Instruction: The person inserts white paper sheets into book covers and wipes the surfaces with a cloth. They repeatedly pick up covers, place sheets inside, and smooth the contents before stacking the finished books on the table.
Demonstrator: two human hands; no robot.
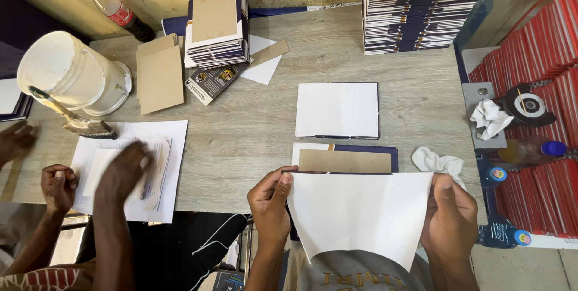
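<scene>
While both hands, left hand (271, 197) and right hand (448, 215), pinch its nine and three o'clock edges, the white sheet (358, 215) looks light, floppy, crease-prone.

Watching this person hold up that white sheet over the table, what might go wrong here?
The white sheet is pinched only at its top corners by the left hand and right hand, so it could crease or sag. The glue bucket and brush near the co-worker's hand could smear the papers.
</scene>
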